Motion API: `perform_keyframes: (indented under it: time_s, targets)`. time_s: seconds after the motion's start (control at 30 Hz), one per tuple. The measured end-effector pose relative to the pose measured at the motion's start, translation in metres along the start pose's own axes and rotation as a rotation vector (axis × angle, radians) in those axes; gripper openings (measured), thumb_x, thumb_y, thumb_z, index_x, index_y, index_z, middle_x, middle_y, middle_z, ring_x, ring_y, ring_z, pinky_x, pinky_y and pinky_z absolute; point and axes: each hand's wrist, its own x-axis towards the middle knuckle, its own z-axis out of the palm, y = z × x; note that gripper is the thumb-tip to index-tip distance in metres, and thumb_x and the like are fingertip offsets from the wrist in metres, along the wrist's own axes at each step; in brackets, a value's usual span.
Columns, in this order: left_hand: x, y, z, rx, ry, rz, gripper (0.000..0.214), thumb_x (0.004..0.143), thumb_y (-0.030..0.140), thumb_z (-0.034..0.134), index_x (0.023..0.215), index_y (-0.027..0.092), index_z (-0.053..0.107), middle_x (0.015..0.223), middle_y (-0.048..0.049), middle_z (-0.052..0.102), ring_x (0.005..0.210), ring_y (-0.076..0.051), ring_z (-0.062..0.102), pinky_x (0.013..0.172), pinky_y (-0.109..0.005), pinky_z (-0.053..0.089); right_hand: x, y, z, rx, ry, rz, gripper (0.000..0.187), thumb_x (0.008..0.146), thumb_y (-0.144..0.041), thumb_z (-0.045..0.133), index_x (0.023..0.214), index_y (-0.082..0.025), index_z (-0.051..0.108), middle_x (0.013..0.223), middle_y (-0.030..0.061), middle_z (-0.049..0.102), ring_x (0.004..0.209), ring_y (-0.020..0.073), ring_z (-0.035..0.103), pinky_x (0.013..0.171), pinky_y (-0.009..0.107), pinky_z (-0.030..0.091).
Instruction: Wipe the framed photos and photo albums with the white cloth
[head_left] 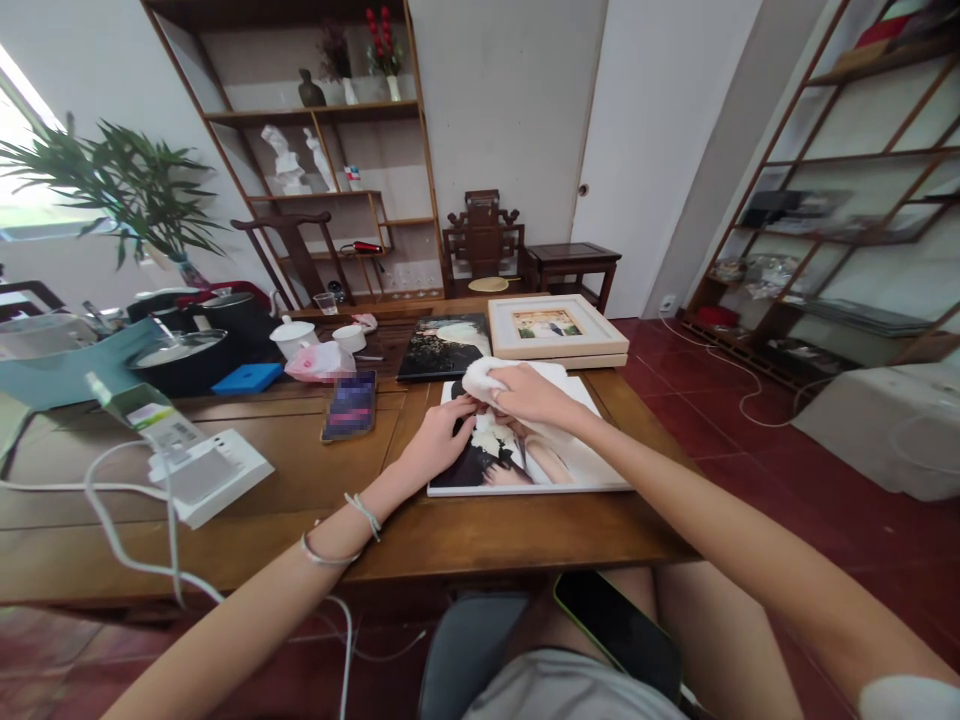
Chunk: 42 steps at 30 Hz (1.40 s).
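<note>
On the table in front of me lies a photo panel (540, 468) with a white edge, printed with a picture in black, white and skin tones. My right hand (529, 392) is closed around a bunched white cloth (484, 378), pressed on the panel's upper part. Over the panel's left side rests my left hand (442, 440), fingers stretched out and thumb apart, close to the cloth. Both hands and the cloth hide part of the picture. Behind the panel lie a dark photo panel (442, 350) and a pale framed picture (592, 325).
Left of the panel lies a phone (349, 405) with a blurred screen. Farther left are a white box (217, 480), a white cable (112, 540), a blue box (247, 378) and white cups (292, 335). A dark phone (619, 625) lies on my lap.
</note>
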Motion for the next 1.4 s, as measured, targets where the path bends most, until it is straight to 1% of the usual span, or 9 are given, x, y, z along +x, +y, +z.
perform_keyframes:
  time_s: [0.23,0.4,0.5,0.67,0.83,0.97,1.13,1.27,1.4]
  targets:
    - [0.000,0.000,-0.001,0.036,-0.022,-0.033,0.024,0.086,0.014,0.049,0.098,0.015,0.070,0.102,-0.0095,0.072,0.097,-0.024,0.067,0.087,-0.036,0.051,0.061,-0.022,0.007,0.002,-0.076,-0.062,0.022,0.075,-0.014,0.044,0.086,-0.015,0.063,0.096,0.0100,0.069,0.079,0.0204,0.059,0.062,0.024,0.040]
    - [0.000,0.000,-0.001,0.024,-0.017,-0.017,0.025,0.086,0.014,0.049,0.101,0.015,0.070,0.106,-0.0091,0.071,0.100,-0.023,0.066,0.089,-0.035,0.051,0.074,-0.020,0.008,-0.026,-0.104,-0.047,0.024,0.076,-0.014,0.043,0.091,-0.013,0.063,0.099,0.0127,0.068,0.076,0.0205,0.059,0.060,0.025,0.040]
    - [0.001,0.000,-0.001,0.015,-0.027,-0.004,0.027,0.087,0.014,0.048,0.102,0.015,0.069,0.109,-0.0091,0.070,0.102,-0.022,0.066,0.090,-0.035,0.051,0.062,-0.011,0.001,-0.045,-0.103,-0.024,0.024,0.076,-0.013,0.042,0.090,-0.012,0.062,0.096,0.0124,0.069,0.073,0.0200,0.058,0.058,0.025,0.039]
    - [0.000,-0.003,0.002,0.016,-0.009,0.003,0.029,0.087,0.017,0.047,0.107,0.014,0.068,0.117,-0.0109,0.067,0.115,-0.024,0.059,0.099,-0.040,0.046,0.024,0.010,-0.012,-0.095,-0.086,0.023,0.022,0.075,-0.011,0.042,0.084,-0.013,0.062,0.093,0.0110,0.069,0.075,0.0199,0.058,0.060,0.025,0.038]
    - [-0.002,-0.007,0.005,0.021,0.022,-0.014,0.028,0.087,0.019,0.047,0.106,0.015,0.067,0.114,-0.0093,0.068,0.118,-0.025,0.056,0.101,-0.043,0.046,-0.020,0.019,-0.010,-0.164,-0.065,0.041,0.024,0.075,-0.011,0.042,0.084,-0.013,0.064,0.092,0.0128,0.069,0.081,0.0238,0.060,0.064,0.028,0.037]
    - [-0.002,-0.007,0.005,0.025,0.033,-0.012,0.026,0.087,0.018,0.047,0.103,0.016,0.067,0.116,-0.0088,0.068,0.117,-0.024,0.057,0.101,-0.043,0.046,-0.059,-0.002,-0.004,-0.189,-0.121,-0.017,0.023,0.069,-0.007,0.045,0.073,-0.016,0.066,0.084,0.0118,0.069,0.079,0.0244,0.062,0.070,0.031,0.039]
    - [-0.001,-0.007,0.005,0.057,0.026,-0.025,0.024,0.086,0.019,0.047,0.100,0.015,0.067,0.118,-0.0125,0.066,0.117,-0.025,0.058,0.101,-0.044,0.045,-0.109,-0.047,-0.003,-0.269,-0.191,-0.081,0.030,0.071,-0.006,0.045,0.086,-0.016,0.069,0.116,0.0181,0.062,0.103,0.0318,0.058,0.086,0.041,0.039]
    - [-0.001,-0.007,0.005,0.057,0.016,-0.036,0.025,0.087,0.020,0.047,0.101,0.012,0.066,0.120,-0.0155,0.064,0.117,-0.026,0.058,0.101,-0.044,0.045,-0.115,-0.061,-0.005,-0.264,-0.259,-0.032,0.031,0.072,-0.006,0.046,0.090,-0.016,0.069,0.120,0.0185,0.059,0.108,0.0327,0.056,0.088,0.043,0.041]
    - [-0.001,-0.008,0.005,0.041,0.006,-0.039,0.025,0.086,0.019,0.047,0.100,0.012,0.067,0.119,-0.0155,0.065,0.117,-0.026,0.057,0.101,-0.042,0.044,-0.090,-0.049,0.000,-0.275,-0.184,-0.029,0.030,0.076,-0.008,0.044,0.094,-0.015,0.067,0.118,0.0191,0.060,0.105,0.0318,0.057,0.085,0.043,0.042]
